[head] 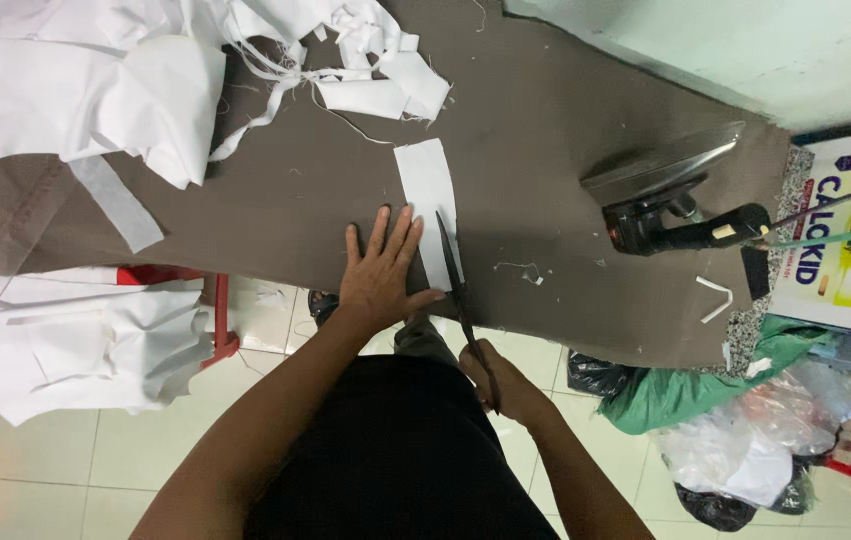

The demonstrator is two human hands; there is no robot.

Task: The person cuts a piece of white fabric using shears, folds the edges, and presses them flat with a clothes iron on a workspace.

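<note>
A narrow white fabric strip (427,190) lies lengthwise on the brown table top (545,120). My left hand (380,270) is spread flat on the table, its fingers pressing the strip's left edge. My right hand (510,385), below the table's front edge, grips the handles of long black scissors (453,275). The blades point away from me and lie along the strip's right side, cutting into its near end.
A heap of white cloth and scraps (135,70) covers the table's far left. A clear ruler (15,235) overhangs the left edge. An upright iron (670,195) stands on the right. White cloth on a red stool (85,335), bags (735,440) and a box (850,240) crowd the floor.
</note>
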